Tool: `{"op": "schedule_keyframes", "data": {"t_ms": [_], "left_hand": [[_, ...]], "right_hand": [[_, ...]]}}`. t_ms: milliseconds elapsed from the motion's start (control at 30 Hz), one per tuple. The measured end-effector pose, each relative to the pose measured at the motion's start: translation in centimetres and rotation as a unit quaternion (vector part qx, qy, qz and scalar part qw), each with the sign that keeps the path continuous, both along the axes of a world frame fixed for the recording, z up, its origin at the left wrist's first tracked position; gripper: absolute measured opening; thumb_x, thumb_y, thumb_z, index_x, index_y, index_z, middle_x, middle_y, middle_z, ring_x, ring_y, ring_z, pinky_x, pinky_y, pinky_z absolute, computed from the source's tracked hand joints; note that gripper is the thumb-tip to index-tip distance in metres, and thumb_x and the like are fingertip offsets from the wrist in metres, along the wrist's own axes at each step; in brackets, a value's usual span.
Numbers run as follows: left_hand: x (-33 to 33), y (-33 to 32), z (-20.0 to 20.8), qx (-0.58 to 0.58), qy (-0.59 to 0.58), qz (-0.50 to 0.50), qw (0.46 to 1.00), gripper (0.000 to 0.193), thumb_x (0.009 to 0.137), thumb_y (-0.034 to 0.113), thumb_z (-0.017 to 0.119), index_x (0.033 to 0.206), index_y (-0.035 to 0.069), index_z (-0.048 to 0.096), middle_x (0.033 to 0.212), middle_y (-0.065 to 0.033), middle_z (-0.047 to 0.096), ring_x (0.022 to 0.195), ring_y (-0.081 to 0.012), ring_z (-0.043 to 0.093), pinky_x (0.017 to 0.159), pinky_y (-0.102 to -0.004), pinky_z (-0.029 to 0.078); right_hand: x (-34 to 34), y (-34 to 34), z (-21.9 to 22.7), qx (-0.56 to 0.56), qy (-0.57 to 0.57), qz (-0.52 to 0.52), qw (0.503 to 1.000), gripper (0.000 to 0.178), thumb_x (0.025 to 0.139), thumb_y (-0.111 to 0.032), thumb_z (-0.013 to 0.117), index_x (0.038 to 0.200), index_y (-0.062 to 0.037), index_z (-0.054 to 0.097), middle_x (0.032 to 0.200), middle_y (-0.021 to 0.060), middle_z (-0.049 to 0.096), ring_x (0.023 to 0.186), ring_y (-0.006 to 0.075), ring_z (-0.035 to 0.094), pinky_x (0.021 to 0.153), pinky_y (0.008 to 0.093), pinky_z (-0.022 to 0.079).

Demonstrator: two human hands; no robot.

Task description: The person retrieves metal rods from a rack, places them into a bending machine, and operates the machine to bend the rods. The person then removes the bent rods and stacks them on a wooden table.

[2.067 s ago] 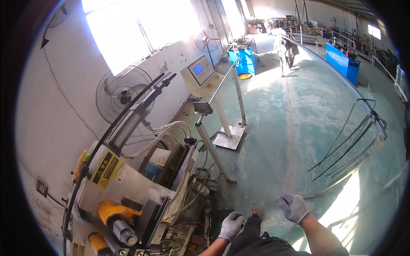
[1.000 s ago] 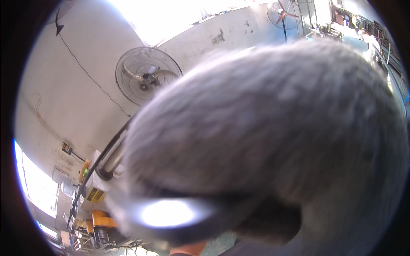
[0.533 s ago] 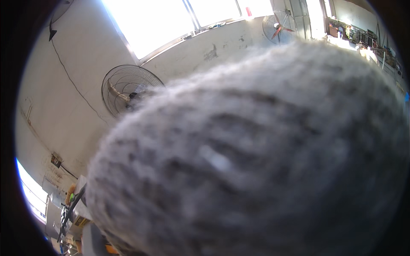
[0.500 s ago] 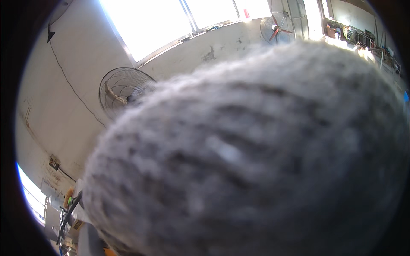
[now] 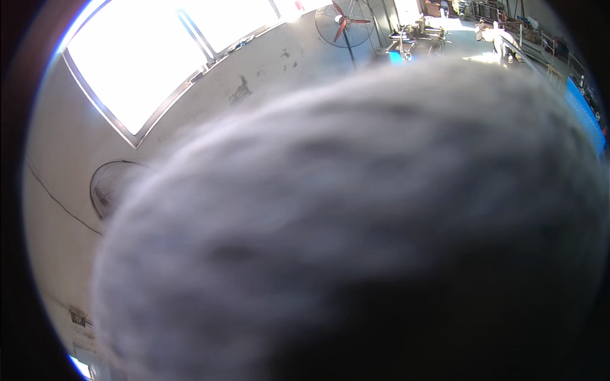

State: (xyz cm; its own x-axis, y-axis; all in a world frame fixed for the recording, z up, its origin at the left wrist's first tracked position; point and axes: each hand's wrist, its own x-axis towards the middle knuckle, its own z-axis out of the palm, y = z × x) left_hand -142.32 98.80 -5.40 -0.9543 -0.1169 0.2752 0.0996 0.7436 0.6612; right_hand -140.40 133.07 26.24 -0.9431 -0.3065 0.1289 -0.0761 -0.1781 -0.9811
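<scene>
A grey, fuzzy knitted surface, apparently a work glove on one of my hands [image 5: 286,203], fills most of the head view. It is so close that it blurs, and its lower right part is in deep shadow. No fingers can be made out, nor which hand this is. Whether it holds anything is hidden. My other hand cannot be distinguished anywhere in the picture.
Past the grey surface stands a stained pale wall [image 5: 70,152] with a bright window [image 5: 133,70]. One fan [image 5: 343,24] has red blades; another fan [image 5: 105,187] is partly covered at left. Machinery [image 5: 416,39] and a blue panel [image 5: 586,117] are at upper right.
The view has swung so that the window and fans sit farther left. More of the workshop shows at upper right. The grey surface covers more at left and has darkened at lower right.
</scene>
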Motion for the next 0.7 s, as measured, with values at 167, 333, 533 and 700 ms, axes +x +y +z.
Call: {"op": "schedule_keyframes", "data": {"t_ms": [167,333,533,700], "left_hand": [[-7.9,7.5,-0.9,-0.046,0.026,0.035,0.998,0.021,0.11,0.024,0.072,0.11,0.004,0.08,0.098,-0.0205,0.08,0.09,-0.0411,0.078,0.084,-0.0522,0.061],[-15.6,16.5,-1.6,-0.14,0.042,0.069,0.987,0.02,0.11,0.024,0.072,0.108,0.006,0.08,0.096,-0.0208,0.079,0.088,-0.0434,0.077,0.081,-0.0536,0.06],[-26.5,31.6,-1.3,-0.085,-0.034,0.081,0.992,0.024,0.11,0.026,0.074,0.113,0.003,0.079,0.1,-0.02,0.079,0.09,-0.0409,0.077,0.083,-0.0536,0.059],[-33.9,40.4,1.1,-0.16,-0.152,0.105,0.97,0.047,0.116,0.043,0.063,0.123,-0.001,0.078,0.111,-0.0303,0.08,0.103,-0.0498,0.076,0.091,-0.0558,0.058]], "right_hand": [[-4.6,11.1,-0.4,-0.001,0.0,-0.041,0.999,0.054,0.094,-0.046,0.097,0.117,0.0004,0.08,0.098,0.0105,0.082,0.084,0.019,0.077,0.076,0.0336,0.063],[-9.9,24.3,0.2,-0.014,-0.017,-0.05,0.998,0.053,0.095,-0.045,0.096,0.118,0.0001,0.079,0.098,0.0103,0.082,0.085,0.0195,0.077,0.077,0.0338,0.063],[-24.4,38.2,-9.5,0.026,-0.009,-0.092,0.995,0.077,0.095,-0.08,0.085,0.094,-0.0045,0.072,0.078,-0.0026,0.062,0.069,0.0082,0.054,0.058,0.0273,0.043],[-38.0,43.2,-23.2,0.306,-0.097,-0.106,0.941,0.06,0.112,-0.062,0.071,0.112,-0.0022,0.072,0.095,0.0206,0.074,0.09,0.0338,0.073,0.084,0.048,0.058]]}}
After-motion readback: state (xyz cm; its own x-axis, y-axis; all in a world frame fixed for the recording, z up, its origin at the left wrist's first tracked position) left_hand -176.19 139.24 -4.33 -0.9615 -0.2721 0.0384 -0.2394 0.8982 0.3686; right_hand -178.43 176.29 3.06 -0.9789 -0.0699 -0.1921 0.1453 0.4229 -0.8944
